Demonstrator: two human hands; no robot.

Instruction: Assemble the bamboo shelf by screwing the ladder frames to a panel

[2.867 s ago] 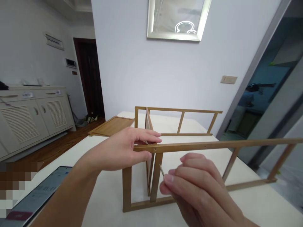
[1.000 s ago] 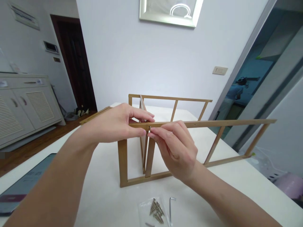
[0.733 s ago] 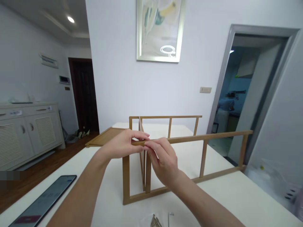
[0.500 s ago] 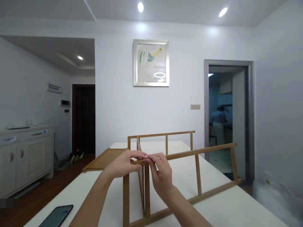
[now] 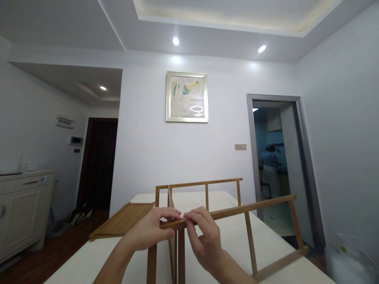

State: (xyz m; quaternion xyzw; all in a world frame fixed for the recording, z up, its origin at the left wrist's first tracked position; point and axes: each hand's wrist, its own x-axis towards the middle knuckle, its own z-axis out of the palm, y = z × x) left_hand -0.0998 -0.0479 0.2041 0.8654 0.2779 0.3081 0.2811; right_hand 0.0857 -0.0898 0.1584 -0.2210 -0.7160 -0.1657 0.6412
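A brown wooden frame (image 5: 251,206) with rails and crossbars stands on its side on a white table (image 5: 231,252). My left hand (image 5: 149,228) grips the left end of its near top rail, thumb in front and fingers over the top. Close by, my right hand (image 5: 205,236) is closed in a pinch above the same rail, its fingertips almost meeting the left ones. Whatever the pinch holds is too small to make out. A small hole shows in the rail's front face between my hands. The frame's lower left part runs out of view.
A flat wooden panel (image 5: 127,217) lies on the table's left side, beyond my left hand. A white cabinet (image 5: 25,213) stands at the left. Clear plastic wrapping (image 5: 346,256) is at the lower right. Through the doorway, a person (image 5: 270,169) stands in another room.
My view has tilted up, so the table and hands sit lower and the phone has left the picture. Both hands keep nearly the same place on the rail.
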